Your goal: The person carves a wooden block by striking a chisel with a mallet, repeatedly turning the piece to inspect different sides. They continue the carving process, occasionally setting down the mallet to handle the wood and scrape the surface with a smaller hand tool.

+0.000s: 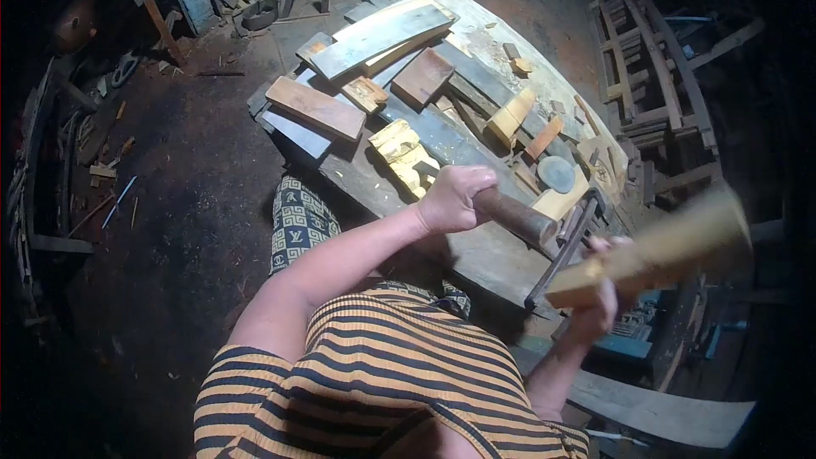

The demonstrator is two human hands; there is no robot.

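Observation:
My left hand (pixel 459 198) is closed round a chisel (pixel 517 217); its thick handle sticks out to the right, and its dark tip meets a yellow carved wood piece (pixel 399 151) near the bench edge. Lower right, my right hand (pixel 602 285) grips a wooden mallet (pixel 680 246), whose broad end is blurred by motion and stands clear of the chisel handle. A dark metal clamp (pixel 563 255) lies at the bench edge between the handle end and my right hand.
The workbench (pixel 365 183) bears a reddish block (pixel 316 108), a brown block (pixel 422 78), long boards (pixel 382 38), a round disc (pixel 557 173) and several offcuts. A wooden rack (pixel 654 68) stands right. A curved plank (pixel 663 410) lies lower right.

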